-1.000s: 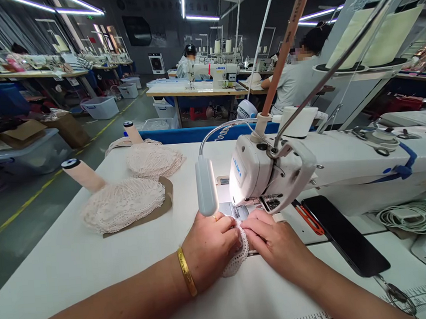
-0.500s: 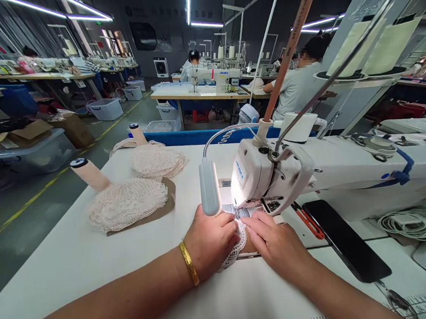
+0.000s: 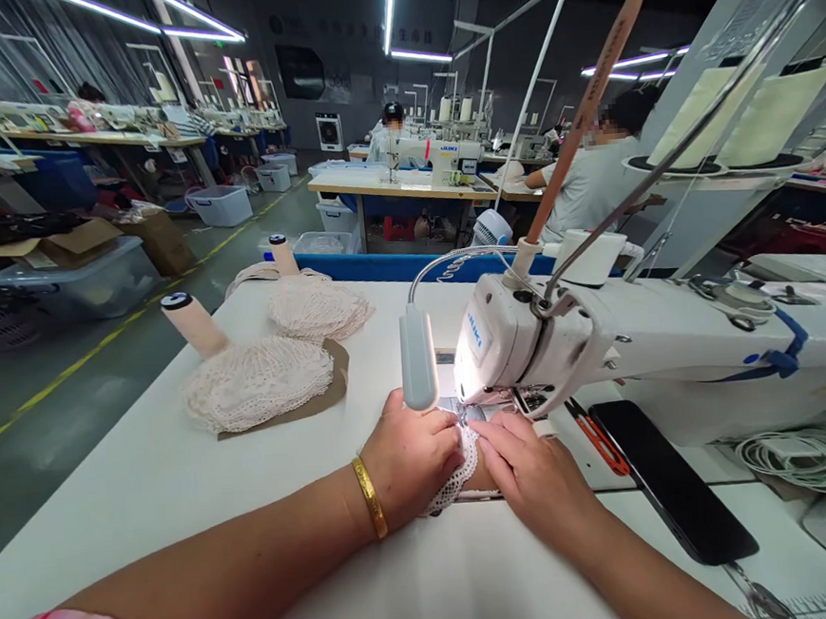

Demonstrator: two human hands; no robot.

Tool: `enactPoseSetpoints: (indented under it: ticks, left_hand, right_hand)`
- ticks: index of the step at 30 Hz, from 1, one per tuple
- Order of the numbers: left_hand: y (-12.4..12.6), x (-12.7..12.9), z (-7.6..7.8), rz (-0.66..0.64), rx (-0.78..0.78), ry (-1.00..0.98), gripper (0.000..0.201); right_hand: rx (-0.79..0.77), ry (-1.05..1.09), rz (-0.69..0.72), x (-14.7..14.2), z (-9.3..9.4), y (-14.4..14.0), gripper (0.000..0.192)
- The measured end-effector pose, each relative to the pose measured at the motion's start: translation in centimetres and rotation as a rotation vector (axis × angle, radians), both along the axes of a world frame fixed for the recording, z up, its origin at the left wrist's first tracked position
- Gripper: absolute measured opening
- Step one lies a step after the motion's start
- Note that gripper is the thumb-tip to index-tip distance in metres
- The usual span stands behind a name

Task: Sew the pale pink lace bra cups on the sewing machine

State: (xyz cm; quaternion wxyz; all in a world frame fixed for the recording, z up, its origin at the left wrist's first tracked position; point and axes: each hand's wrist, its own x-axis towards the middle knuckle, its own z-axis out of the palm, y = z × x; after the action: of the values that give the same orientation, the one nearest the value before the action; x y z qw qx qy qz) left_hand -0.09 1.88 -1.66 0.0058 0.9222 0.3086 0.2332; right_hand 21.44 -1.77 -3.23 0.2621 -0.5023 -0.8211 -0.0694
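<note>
My left hand point(image 3: 412, 460), with a gold bangle at the wrist, is closed with curled fingers on a white lace piece point(image 3: 458, 482) with an eyelet edge. The lace runs up under the needle area of a white sewing machine point(image 3: 505, 336). From the other side, my right hand point(image 3: 536, 462) is closed, its thumb and index finger pressing the lace close to the presser foot. The fingertips and the needle are partly hidden. A grey lamp point(image 3: 418, 361) hangs just above my left knuckles and lights the spot.
Two lace stacks point(image 3: 258, 387) lie to the left, the nearer on brown card, beside peach thread cones point(image 3: 194, 325). On the right are orange-handled snips point(image 3: 602, 442), a black phone point(image 3: 673, 480) and a coiled cable point(image 3: 801, 460). Co-workers point(image 3: 592, 176) sit beyond.
The view has turned slightly left, so the surroundings sit farther right. Both hands stay at the presser foot on the lace, with barely any visible shift. More of my pink sleeve shows.
</note>
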Motion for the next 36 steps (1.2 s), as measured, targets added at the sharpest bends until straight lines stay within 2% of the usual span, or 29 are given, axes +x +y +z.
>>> enactPoseSetpoints:
  ticks: [4,8,11,13,17,19,23,26,31,36]
  left_hand:
    - [0.3,0.2,0.3,0.019,-0.044,0.034,0.019]
    - [0.1,0.0,1.8,0.052,-0.139,0.101,0.014]
    - [-0.6,-0.3,3.2,0.040,-0.229,0.154,0.028]
    - [-1.3,-0.5,3.6,0.016,-0.241,0.169,0.034]
    - [-1.7,-0.2,2.8,-0.034,-0.137,0.127,0.010]
    - [-1.3,0.1,2.1,-0.035,-0.131,0.084,0.017]
    - [0.3,0.4,1.4,0.082,-0.297,-0.106,0.020]
    - [1.6,0.3,1.2,0.055,-0.391,-0.215,0.019]
    - [2.5,0.0,0.9,-0.024,-0.421,-0.184,0.004]
    - [2.6,0.0,1.0,-0.025,-0.406,-0.162,0.018]
  right_hand:
    - [-0.007,-0.009,-0.013,0.0,0.0,0.1,0.036]
    - [-0.069,0.004,0.009,0.3,0.1,0.1,0.036]
    - [-0.144,0.046,0.064,0.5,0.4,-0.2,0.034]
    - [-0.183,0.057,0.110,0.6,0.7,-0.3,0.033]
    - [-0.239,0.054,0.165,0.5,1.3,-0.5,0.028]
    - [-0.271,0.068,0.165,0.5,1.4,-0.4,0.024]
    - [-0.311,0.186,0.111,0.3,1.2,0.1,0.022]
    - [-0.368,0.304,0.028,0.0,1.3,0.4,0.028]
    - [-0.378,0.394,-0.044,-0.3,1.8,0.6,0.032]
    - [-0.393,0.442,-0.052,-0.2,1.6,0.5,0.030]
